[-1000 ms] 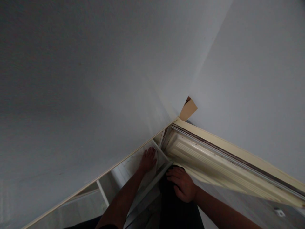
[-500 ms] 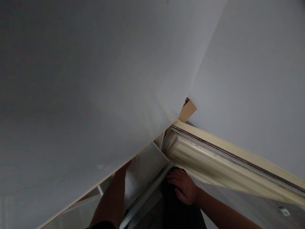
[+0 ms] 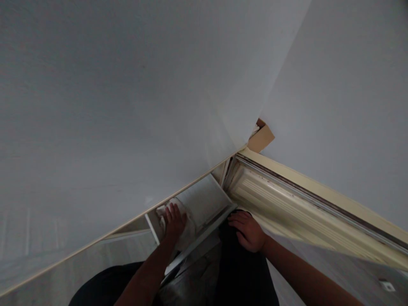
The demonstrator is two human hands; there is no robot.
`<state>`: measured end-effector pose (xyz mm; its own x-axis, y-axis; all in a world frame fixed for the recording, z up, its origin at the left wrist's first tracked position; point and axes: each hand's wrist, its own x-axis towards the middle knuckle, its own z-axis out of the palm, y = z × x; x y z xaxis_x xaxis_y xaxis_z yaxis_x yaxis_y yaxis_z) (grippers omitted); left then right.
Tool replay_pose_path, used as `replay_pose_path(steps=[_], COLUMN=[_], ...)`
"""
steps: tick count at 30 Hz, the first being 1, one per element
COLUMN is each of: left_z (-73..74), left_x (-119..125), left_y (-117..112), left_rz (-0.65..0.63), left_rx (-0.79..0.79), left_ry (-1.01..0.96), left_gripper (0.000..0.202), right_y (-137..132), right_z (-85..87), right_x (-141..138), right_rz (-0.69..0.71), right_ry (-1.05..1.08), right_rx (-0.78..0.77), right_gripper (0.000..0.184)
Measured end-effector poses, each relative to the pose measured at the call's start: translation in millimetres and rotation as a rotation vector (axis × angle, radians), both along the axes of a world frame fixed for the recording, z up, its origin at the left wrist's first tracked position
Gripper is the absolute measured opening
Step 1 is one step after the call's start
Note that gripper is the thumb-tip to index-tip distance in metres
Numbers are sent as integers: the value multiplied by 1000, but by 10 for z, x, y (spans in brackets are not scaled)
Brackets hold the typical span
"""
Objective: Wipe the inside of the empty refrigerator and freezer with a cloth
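Left hand (image 3: 174, 220) spread on whitish cloth (image 3: 188, 231) inside an open drawer (image 3: 204, 199)

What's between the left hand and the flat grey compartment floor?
A crumpled white cloth lies there, directly under the left hand; the head view shows it.

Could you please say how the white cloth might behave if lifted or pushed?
The white cloth would probably hang limp, since its edge is bunched in soft folds. It may slide readily under the left hand, as the panel beneath looks smooth.
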<state>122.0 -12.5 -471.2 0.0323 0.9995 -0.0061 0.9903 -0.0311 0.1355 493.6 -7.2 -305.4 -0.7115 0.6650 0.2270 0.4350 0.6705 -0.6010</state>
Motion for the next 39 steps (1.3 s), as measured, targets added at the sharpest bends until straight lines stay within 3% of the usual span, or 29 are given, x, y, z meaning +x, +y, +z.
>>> replay_pose_path(steps=[1, 5, 9, 13, 19, 23, 28, 32, 35, 39], left_z=[-30, -135, -213, -267, -205, -176, -152, -82, -33, -46], left_x=[32, 28, -5, 115, 341, 544, 679, 509, 337, 376], left_y=[-143, -568, -610, -336, 399, 793, 988, 1159, 1414, 1797], left_rz=[0, -276, -345, -513, -917, -1003, -920, -563, -308, -188], left_rx=[-12, -174, -193, -194, -211, -217, -218, -160, -141, -125], left_ry=[27, 150, 143, 82, -63, -109, -117, -82, -55, -51], left_gripper=[62, 63, 66, 67, 76, 68, 65, 59, 58, 56], right_y=[1, 10, 7, -1, 6, 15, 19, 17, 18, 23], right_z=[2, 17, 9, -16, -4, 18, 13, -8, -14, -12], right_x=[-1, -4, -5, -2, -10, -21, -24, -21, -27, -55], right_rz=[2, 8, 3, 7, 2, 5, 0, -1, 1, 0], right_ry=[-6, -13, -3, 1, 29, 33, 28, 64, 69, 75], right_rx=[-1, 13, 21, 20, 25, 19, 0, 13, 7, -1], right_gripper=[44, 42, 42, 42, 42, 42, 45, 46, 47, 49])
